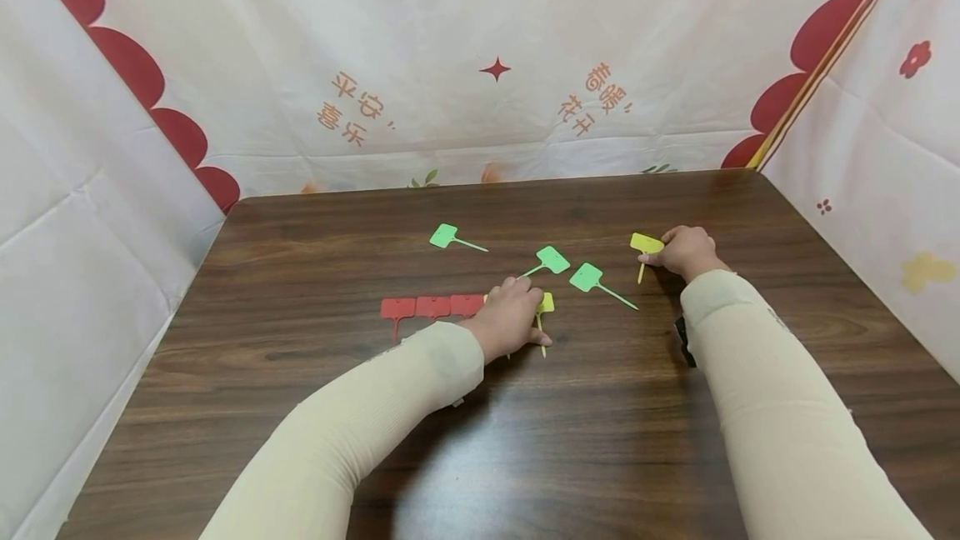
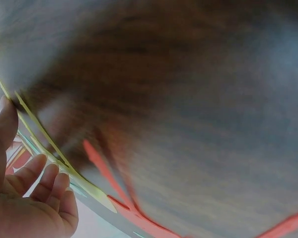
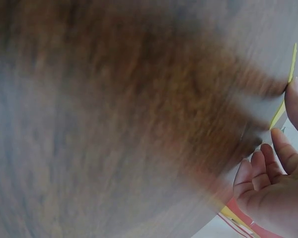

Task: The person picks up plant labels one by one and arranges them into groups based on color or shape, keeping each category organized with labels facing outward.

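Observation:
My left hand (image 1: 512,317) is at the right end of a row on the table, fingers and thumb around a yellow plant label (image 1: 548,302). In the left wrist view the thumb presses its thin stem. Another yellow label (image 2: 42,134) lies beside it, mostly hidden under the hand in the head view. Three red plant labels (image 1: 397,307) lie edge to edge to the left, heads in line. Farther right, my right hand (image 1: 688,250) pinches another yellow plant label (image 1: 645,242) between thumb and forefinger, its stem pointing toward me.
Beyond the row lie three loose green plant labels: one at the left (image 1: 444,234), one in the middle (image 1: 553,259) and one at the right (image 1: 587,277), stems at different angles. The brown wooden table (image 1: 570,440) ends at a patterned white cloth (image 1: 450,107) behind.

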The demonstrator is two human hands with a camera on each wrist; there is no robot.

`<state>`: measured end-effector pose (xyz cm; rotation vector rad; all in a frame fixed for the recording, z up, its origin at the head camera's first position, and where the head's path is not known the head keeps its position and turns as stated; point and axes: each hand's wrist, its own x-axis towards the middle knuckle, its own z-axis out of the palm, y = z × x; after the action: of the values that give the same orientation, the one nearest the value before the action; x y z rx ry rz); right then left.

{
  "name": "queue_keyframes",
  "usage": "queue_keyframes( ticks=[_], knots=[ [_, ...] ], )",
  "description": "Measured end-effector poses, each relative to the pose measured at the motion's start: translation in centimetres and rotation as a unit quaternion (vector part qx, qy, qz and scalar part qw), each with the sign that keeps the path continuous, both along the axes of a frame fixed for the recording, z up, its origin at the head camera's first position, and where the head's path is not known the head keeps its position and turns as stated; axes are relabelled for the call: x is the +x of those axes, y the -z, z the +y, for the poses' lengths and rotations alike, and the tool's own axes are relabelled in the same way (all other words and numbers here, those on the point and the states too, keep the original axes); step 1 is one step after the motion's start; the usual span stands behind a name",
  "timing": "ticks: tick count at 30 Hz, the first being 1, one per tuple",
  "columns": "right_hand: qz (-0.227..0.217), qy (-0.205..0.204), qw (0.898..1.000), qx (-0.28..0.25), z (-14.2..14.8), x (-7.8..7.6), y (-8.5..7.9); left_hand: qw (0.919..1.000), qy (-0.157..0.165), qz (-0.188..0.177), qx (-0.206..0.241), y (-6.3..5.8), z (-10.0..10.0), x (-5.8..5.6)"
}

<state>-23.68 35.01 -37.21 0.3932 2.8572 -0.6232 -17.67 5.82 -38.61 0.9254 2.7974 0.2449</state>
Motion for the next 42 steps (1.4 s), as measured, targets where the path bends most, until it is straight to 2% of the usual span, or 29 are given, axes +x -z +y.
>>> queue_keyframes(
  ticks=[16,31,42],
  knots=[
    [-0.003,-0.012,1.000,-0.001,0.2,-0.4,-0.6,0.9999,-0.009,-0.004,-0.010,-0.6,0.3,-0.2],
    [0.025,0.005,0.999,-0.020,0.4,-0.1,-0.1,0.9998,-0.011,-0.008,-0.010,-0.2,0.5,-0.1],
    [0.034,0.020,0.996,-0.079,0.6,0.0,0.4,0.9998,-0.010,-0.005,-0.015,-0.2,0.4,-0.1]
  ],
)
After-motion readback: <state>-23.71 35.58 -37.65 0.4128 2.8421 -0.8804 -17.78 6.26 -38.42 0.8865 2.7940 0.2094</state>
